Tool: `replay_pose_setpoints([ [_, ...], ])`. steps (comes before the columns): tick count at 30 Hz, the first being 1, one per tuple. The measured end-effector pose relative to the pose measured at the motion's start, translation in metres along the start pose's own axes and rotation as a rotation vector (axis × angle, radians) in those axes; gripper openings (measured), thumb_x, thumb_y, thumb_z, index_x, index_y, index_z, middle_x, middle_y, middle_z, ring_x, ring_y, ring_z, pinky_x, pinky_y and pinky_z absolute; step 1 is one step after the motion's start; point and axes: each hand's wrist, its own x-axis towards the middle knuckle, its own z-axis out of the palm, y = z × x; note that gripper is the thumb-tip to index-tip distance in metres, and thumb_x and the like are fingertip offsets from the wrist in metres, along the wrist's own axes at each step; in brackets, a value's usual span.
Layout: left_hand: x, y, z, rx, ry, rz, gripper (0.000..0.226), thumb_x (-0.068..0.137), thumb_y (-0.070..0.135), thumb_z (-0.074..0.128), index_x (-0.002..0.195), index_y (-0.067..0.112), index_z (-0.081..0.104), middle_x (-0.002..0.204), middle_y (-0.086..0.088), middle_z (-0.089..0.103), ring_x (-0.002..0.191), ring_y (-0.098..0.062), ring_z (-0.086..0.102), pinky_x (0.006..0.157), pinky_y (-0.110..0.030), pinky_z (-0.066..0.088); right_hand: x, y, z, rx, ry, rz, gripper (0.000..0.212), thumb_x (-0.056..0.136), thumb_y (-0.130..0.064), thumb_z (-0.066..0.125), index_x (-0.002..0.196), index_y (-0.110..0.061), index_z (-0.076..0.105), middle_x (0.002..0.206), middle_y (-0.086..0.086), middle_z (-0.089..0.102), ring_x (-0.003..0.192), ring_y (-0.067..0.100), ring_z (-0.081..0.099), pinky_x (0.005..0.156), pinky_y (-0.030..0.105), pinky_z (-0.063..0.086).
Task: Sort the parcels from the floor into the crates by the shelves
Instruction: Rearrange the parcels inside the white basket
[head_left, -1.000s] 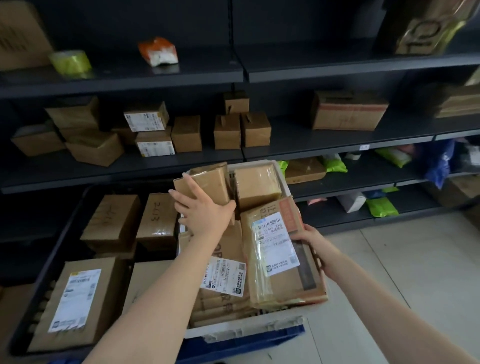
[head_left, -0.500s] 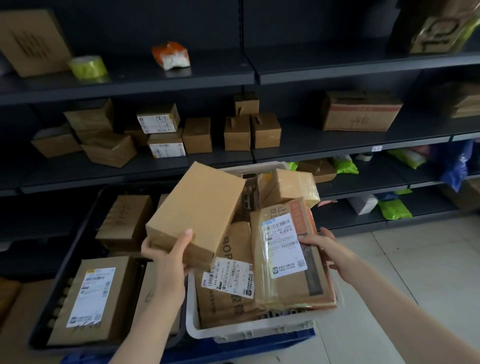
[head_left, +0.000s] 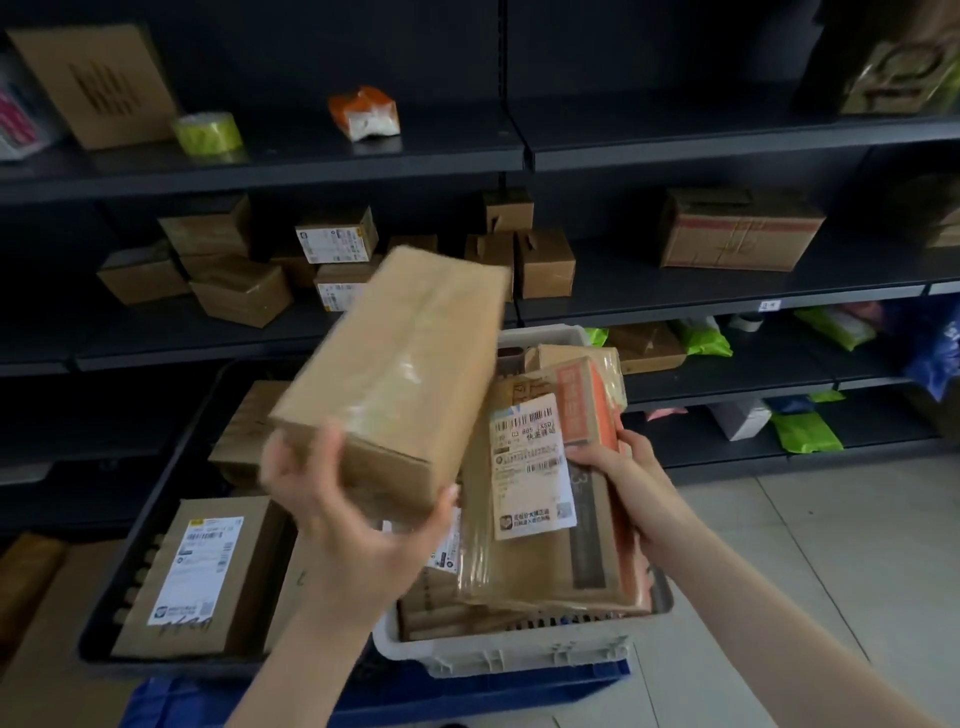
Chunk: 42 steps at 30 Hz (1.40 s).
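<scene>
since the picture before, the brown box has come up higher and closer. it now tips away, with its far end toward 1 o'clock, and it looks blurry. the left hand grasps its near end from below, thumb on the 9 o'clock side and fingers curled round the 3 o'clock corner. the box is in the air, over the spot where the black crate meets the white crate. it hides much of what lies in both.

at 3 o'clock from the box a flat parcel with a white label leans upright in the white crate. the right hand holds its 3 o'clock edge, thumb on the front. more brown parcels are packed behind and under it. the white crate sits on a blue crate.

at 8 o'clock from the box, a big labelled parcel lies in the black crate. another brown one sits farther back, partly hidden.

dark shelves run across at 12 o'clock. they hold small brown boxes, a yellow tape roll and an orange and white bag. green bags lie low at 3 o'clock. pale floor tiles show at 4 o'clock.
</scene>
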Motion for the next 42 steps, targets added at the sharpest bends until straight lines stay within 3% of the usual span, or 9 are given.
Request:
replay_pose_setpoints([
  [6,-0.029,0.02,0.017,0.183,-0.278,0.505,0.108,0.073,0.05,0.073,0.15,0.03,0.001,0.145,-0.006,0.022,0.139,-0.022,0.024,0.111,-0.052,0.027,-0.001,0.0,0.003,0.059,0.058,-0.05,0.104,0.042,-0.07,0.061,0.137,-0.04,0.033,0.13,0.005,0.052,0.12,0.027,0.05,0.104,0.052,0.04],
  [11,-0.005,0.049,0.005,-0.547,-0.119,-0.089,0.052,0.093,0.034,0.053,0.141,0.03,0.034,0.124,-0.011,0.053,0.114,-0.019,0.055,0.095,-0.034,0.048,-0.005,0.002,-0.008,0.101,-0.057,-0.065,0.082,0.076,-0.045,0.071,0.144,-0.031,0.027,0.121,0.0,0.055,0.102,0.018,0.056,0.076,0.035,0.046],
  [13,0.021,0.043,-0.005,-0.6,0.007,-0.481,0.065,0.083,0.031,0.07,0.138,0.028,0.035,0.129,-0.005,0.052,0.117,-0.012,0.055,0.097,-0.026,0.046,-0.006,0.002,-0.009,0.141,-0.07,-0.06,0.074,0.08,-0.035,0.07,0.142,-0.028,0.03,0.115,0.002,0.057,0.097,0.018,0.057,0.065,0.031,0.042],
  [17,0.061,0.011,-0.01,-0.307,-0.411,-0.894,0.113,0.048,0.035,0.083,0.147,0.021,0.03,0.144,-0.001,0.044,0.126,-0.012,0.048,0.103,-0.037,0.042,-0.007,0.0,-0.005,0.193,-0.066,-0.101,0.087,0.07,-0.035,0.079,0.141,-0.034,0.029,0.116,0.002,0.058,0.099,0.021,0.059,0.069,0.033,0.046],
  [21,0.078,-0.001,-0.022,-0.43,-0.571,-0.951,0.055,0.049,0.036,0.085,0.101,0.03,0.07,0.1,0.007,0.074,0.096,-0.016,0.069,0.08,-0.039,0.055,-0.013,-0.008,0.002,0.199,-0.082,-0.126,0.074,0.073,-0.03,0.077,0.134,-0.032,0.036,0.114,0.003,0.061,0.099,0.021,0.061,0.069,0.033,0.046],
  [27,0.076,-0.024,-0.053,-1.107,-0.389,-1.213,0.062,0.057,0.049,0.079,0.109,0.016,0.074,0.115,-0.012,0.07,0.097,-0.025,0.07,0.074,-0.037,0.06,-0.008,-0.018,0.046,0.226,-0.272,-0.062,0.069,0.071,-0.041,0.075,0.13,-0.025,0.045,0.112,0.008,0.067,0.103,0.029,0.064,0.097,0.05,0.048],
  [34,0.072,-0.051,-0.074,-1.083,-0.284,-1.289,0.059,0.075,0.066,0.048,0.11,0.026,0.073,0.12,-0.008,0.068,0.101,-0.024,0.069,0.071,-0.037,0.059,0.018,-0.026,0.123,0.255,-0.353,0.037,0.069,0.066,-0.052,0.072,0.123,-0.015,0.059,0.101,0.006,0.07,0.094,0.025,0.065,0.082,0.037,0.051],
  [39,0.072,-0.093,-0.098,-0.942,-0.301,-1.3,0.064,0.085,0.072,0.026,0.102,0.035,0.075,0.117,0.0,0.07,0.109,-0.02,0.066,0.086,-0.039,0.054,0.027,-0.027,0.189,0.284,-0.454,0.14,0.024,0.089,-0.037,0.054,0.082,-0.016,0.063,0.062,0.0,0.064,0.058,0.015,0.058,0.064,0.029,0.046],
  [42,0.067,-0.121,-0.109,-0.744,-0.296,-1.303,0.047,0.09,0.059,0.037,0.097,0.031,0.074,0.097,0.003,0.076,0.089,-0.013,0.072,0.077,-0.033,0.049,0.03,-0.019,0.232,0.341,-0.521,0.211,0.034,0.09,-0.042,0.048,0.09,-0.016,0.07,0.104,0.008,0.071,0.086,0.023,0.062,0.089,0.041,0.052],
])
